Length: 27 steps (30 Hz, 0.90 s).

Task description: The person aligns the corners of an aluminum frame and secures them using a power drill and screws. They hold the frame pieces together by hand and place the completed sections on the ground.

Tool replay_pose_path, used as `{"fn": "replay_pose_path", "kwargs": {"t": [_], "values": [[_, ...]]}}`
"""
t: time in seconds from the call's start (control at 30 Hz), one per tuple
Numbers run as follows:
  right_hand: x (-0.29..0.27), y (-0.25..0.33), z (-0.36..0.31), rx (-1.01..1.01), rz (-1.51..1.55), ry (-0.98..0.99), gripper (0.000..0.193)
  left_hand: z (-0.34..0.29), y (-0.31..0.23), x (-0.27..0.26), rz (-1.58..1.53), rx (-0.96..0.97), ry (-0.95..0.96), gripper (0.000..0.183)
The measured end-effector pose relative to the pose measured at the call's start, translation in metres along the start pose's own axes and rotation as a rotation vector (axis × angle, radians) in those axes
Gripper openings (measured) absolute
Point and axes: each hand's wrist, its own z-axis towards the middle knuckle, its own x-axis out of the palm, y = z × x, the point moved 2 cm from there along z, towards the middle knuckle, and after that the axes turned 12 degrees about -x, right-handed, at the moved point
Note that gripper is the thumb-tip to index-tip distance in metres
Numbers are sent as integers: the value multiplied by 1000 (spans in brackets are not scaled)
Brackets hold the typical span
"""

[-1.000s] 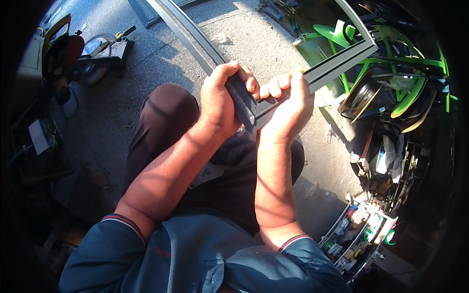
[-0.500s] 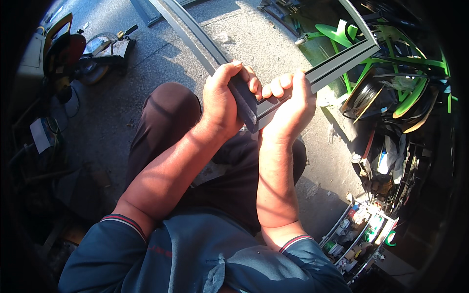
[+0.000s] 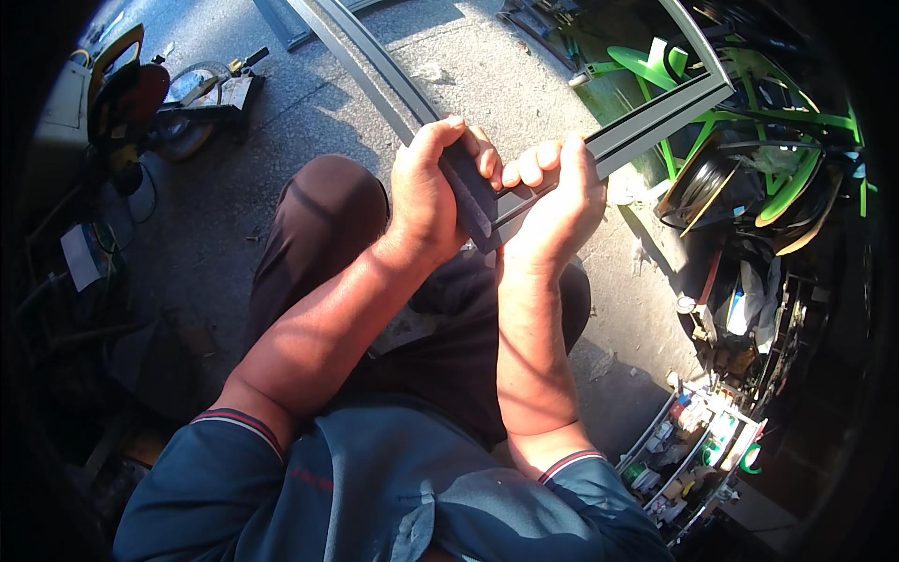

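Observation:
A dark grey metal window frame [image 3: 660,110] is held up in front of me, its near corner pointing at my body between my two hands. My left hand [image 3: 431,187] wraps round the left bar close to that corner, thumb on top. Round the right bar closes my right hand [image 3: 559,201], also beside the corner. The fingertips of both hands almost meet at the inner angle. One long side runs away to the upper left and leaves the picture; the right side ends at a far corner, where another bar goes upward.
Green reels [image 3: 787,183] with black coiled strip stand at the right. A rack [image 3: 698,450] of small supplies sits at the lower right. On the left are a cutting machine [image 3: 117,98] and a tool [image 3: 201,108] on the concrete floor [image 3: 318,112]. Another frame [image 3: 286,28] lies at the top.
Both hands keep the same grip on the window frame. Its far right corner has shifted very slightly to the right; little else differs.

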Motion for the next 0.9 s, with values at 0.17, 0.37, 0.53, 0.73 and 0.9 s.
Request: {"fn": "replay_pose_path", "kwargs": {"t": [0.17,0.37,0.53,0.73,0.9], "values": [[7,3,-5,4,-86,-15,31,1,1,-5,-14,17,21,29],[8,0,-5,-20,-88,-28,30,1,-3,-4,13,4,34,30],[3,8,-2,11,17,-22,32,3,0,2,28,-16,44,28],[-4,-16,1,-60,55,2,28,9,-4,-10,-51,-12,117,31],[-9,0,7,1,192,46,28,6,-18,-7,139,32,43,28]]}}
